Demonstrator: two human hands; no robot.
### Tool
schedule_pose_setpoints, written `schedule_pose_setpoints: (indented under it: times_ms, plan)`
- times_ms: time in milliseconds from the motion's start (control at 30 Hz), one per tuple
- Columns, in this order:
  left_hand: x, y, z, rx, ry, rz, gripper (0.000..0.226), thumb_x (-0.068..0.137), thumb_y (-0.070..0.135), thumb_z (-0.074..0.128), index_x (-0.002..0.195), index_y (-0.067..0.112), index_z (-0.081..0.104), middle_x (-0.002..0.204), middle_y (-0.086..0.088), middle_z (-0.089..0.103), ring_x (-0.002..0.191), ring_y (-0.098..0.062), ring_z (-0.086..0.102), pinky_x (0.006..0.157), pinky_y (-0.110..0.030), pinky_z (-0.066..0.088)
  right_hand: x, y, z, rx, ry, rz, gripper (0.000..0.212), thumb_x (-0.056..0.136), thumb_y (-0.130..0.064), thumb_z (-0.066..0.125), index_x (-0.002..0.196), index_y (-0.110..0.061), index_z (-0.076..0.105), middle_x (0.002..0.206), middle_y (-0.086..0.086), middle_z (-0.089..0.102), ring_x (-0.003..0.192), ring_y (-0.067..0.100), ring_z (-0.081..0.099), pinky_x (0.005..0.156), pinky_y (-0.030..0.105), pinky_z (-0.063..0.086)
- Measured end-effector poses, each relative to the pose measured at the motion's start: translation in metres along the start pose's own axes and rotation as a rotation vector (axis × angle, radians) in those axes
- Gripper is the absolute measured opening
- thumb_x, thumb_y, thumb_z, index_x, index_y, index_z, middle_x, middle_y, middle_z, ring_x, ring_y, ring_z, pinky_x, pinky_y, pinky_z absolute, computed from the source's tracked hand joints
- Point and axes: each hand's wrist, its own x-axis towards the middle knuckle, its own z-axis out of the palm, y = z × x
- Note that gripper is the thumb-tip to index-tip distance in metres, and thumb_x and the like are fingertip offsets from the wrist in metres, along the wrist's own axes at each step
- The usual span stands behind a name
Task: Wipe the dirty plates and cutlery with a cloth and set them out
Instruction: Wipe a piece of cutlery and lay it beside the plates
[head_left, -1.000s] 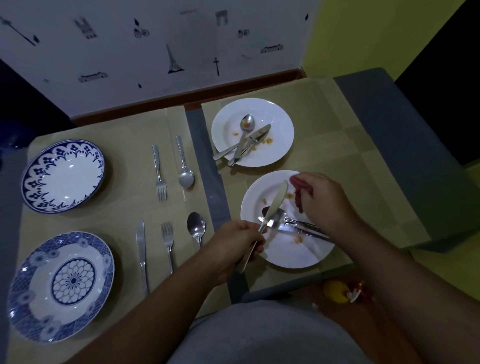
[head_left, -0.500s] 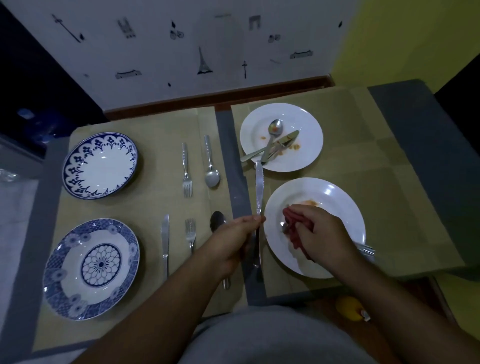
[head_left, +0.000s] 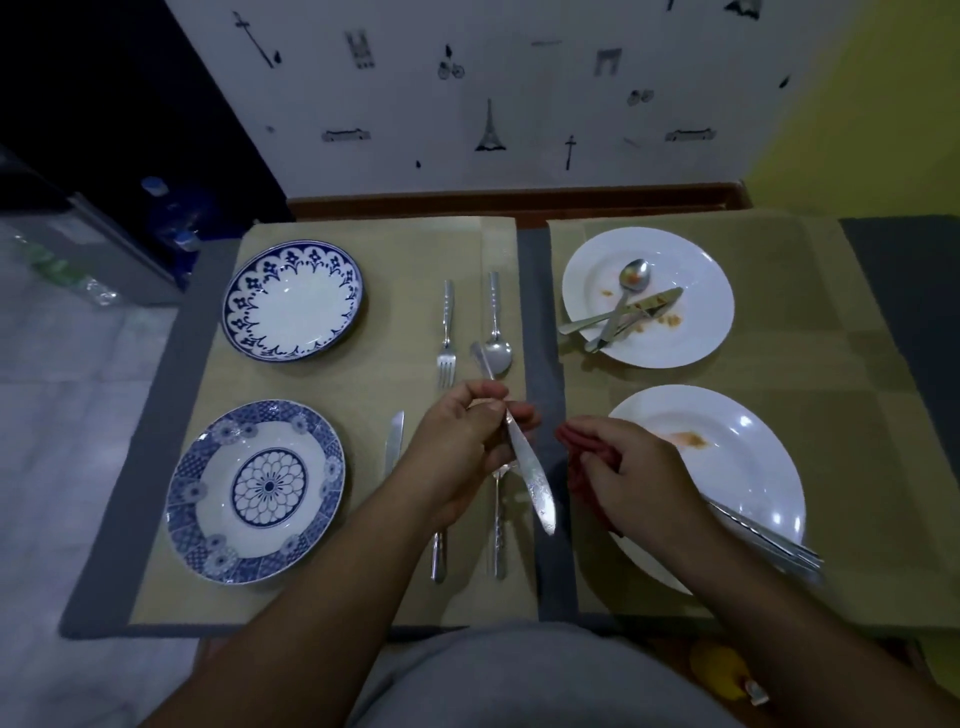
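left hand: fingers were curled round a knife, gripping it near mid-length
knife: off the table, tilted; broad end toward the person, narrow end pointing away beside the far spoon. It hung over the inner edge of the left mat, next to the gray strip
right hand: fingers were closed on a bunched red cloth, above the left rim of the near white plate
gap: cloth and knife were close, not touching
near white plate: sat on the right mat; orange smear near centre; cutlery bundle lay across its near right rim, partly behind the forearm
far white plate: carried crossed cutlery and orange crumbs
left mat, plates: far blue plate and near blue plate looked clean
left mat, far row: far fork beside the far spoon
left mat, near row: laid knife, near fork, near spoon; the last two were partly hidden under the left hand
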Motion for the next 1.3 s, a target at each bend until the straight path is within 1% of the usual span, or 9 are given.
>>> schedule_pose_setpoints:
  times_ms: [167,300,467,567,733,833,967,1100,1300]
  plan:
    - [-0.003,0.01,-0.019,-0.092,0.052,0.023,0.022,0.103,0.002,0.051,0.125,0.002,0.046,0.091,-0.013,0.08,0.088,-0.026,0.078,0.067,-0.032,0.063,0.003,-0.008,0.012,-0.014,-0.013,-0.036,0.04,0.091,-0.005,0.061,0.12,-0.032,0.067,0.109,-0.029,0.062,0.1,-0.022,0.053,0.077,-0.005,0.039]
    - [-0.006,0.013,-0.036,-0.103,0.007,-0.023,0.022,0.102,0.006,0.056,0.123,0.004,0.06,0.096,-0.009,0.08,0.088,-0.02,0.077,0.071,-0.03,0.063,0.005,-0.015,0.021,0.034,-0.036,-0.036,0.042,0.09,-0.003,0.062,0.118,-0.034,0.068,0.106,-0.035,0.059,0.097,-0.02,0.056,0.076,-0.001,0.044]
    - [-0.006,0.009,-0.061,-0.043,0.07,-0.06,0.009,0.093,0.01,0.071,0.091,0.013,0.079,0.089,-0.008,0.077,0.078,-0.017,0.074,0.07,-0.031,0.063,0.008,-0.027,0.031,-0.057,-0.068,-0.095,0.041,0.09,-0.005,0.062,0.121,-0.031,0.067,0.108,-0.026,0.061,0.099,-0.023,0.05,0.08,-0.005,0.036]
    - [-0.005,0.007,-0.078,0.063,0.124,-0.066,0.013,0.09,0.006,0.073,0.102,0.007,0.075,0.094,-0.012,0.079,0.083,-0.02,0.075,0.079,-0.036,0.064,0.008,-0.035,0.037,-0.105,-0.119,-0.153,0.041,0.09,-0.004,0.062,0.123,-0.029,0.066,0.111,-0.023,0.06,0.099,-0.017,0.052,0.084,-0.004,0.035]
    - [0.006,0.007,-0.104,0.235,0.2,-0.072,0.016,0.088,0.003,0.074,0.101,0.011,0.078,0.088,-0.007,0.081,0.076,-0.016,0.076,0.065,-0.024,0.059,0.01,-0.04,0.057,-0.126,-0.21,-0.186,0.039,0.091,-0.003,0.06,0.124,-0.022,0.066,0.115,-0.019,0.059,0.098,-0.017,0.049,0.087,-0.006,0.032]
    - [0.024,0.016,-0.118,0.303,0.237,-0.085,0.023,0.086,0.004,0.077,0.106,0.014,0.078,0.091,-0.006,0.081,0.085,-0.019,0.077,0.072,-0.027,0.06,0.019,-0.045,0.067,-0.145,-0.261,-0.23,0.036,0.091,-0.002,0.059,0.119,-0.021,0.068,0.114,-0.013,0.066,0.101,-0.007,0.054,0.09,0.002,0.038]
    - [0.054,0.037,-0.129,0.338,0.246,-0.058,0.028,0.086,-0.001,0.073,0.111,0.011,0.077,0.098,-0.009,0.079,0.091,-0.021,0.074,0.075,-0.029,0.06,0.048,-0.059,0.077,-0.224,-0.289,-0.356,0.022,0.084,0.004,0.054,0.096,-0.008,0.069,0.094,0.003,0.069,0.089,0.014,0.061,0.081,0.038,0.051]
    - [0.084,0.057,-0.131,0.327,0.264,-0.026,0.029,0.088,-0.003,0.071,0.114,0.007,0.074,0.096,-0.009,0.076,0.078,-0.012,0.071,0.063,-0.021,0.058,0.085,-0.073,0.088,-0.31,-0.276,-0.429,0.02,0.085,0.006,0.053,0.094,-0.003,0.068,0.094,0.008,0.068,0.089,0.022,0.061,0.08,0.043,0.05]
    - [0.129,0.072,-0.134,0.438,0.32,-0.017,0.026,0.088,0.002,0.075,0.114,0.006,0.075,0.106,-0.013,0.076,0.091,-0.021,0.072,0.084,-0.034,0.062,0.124,-0.088,0.095,-0.352,-0.202,-0.424,0.02,0.084,0.006,0.055,0.096,-0.002,0.069,0.098,0.011,0.069,0.091,0.023,0.06,0.082,0.042,0.048]
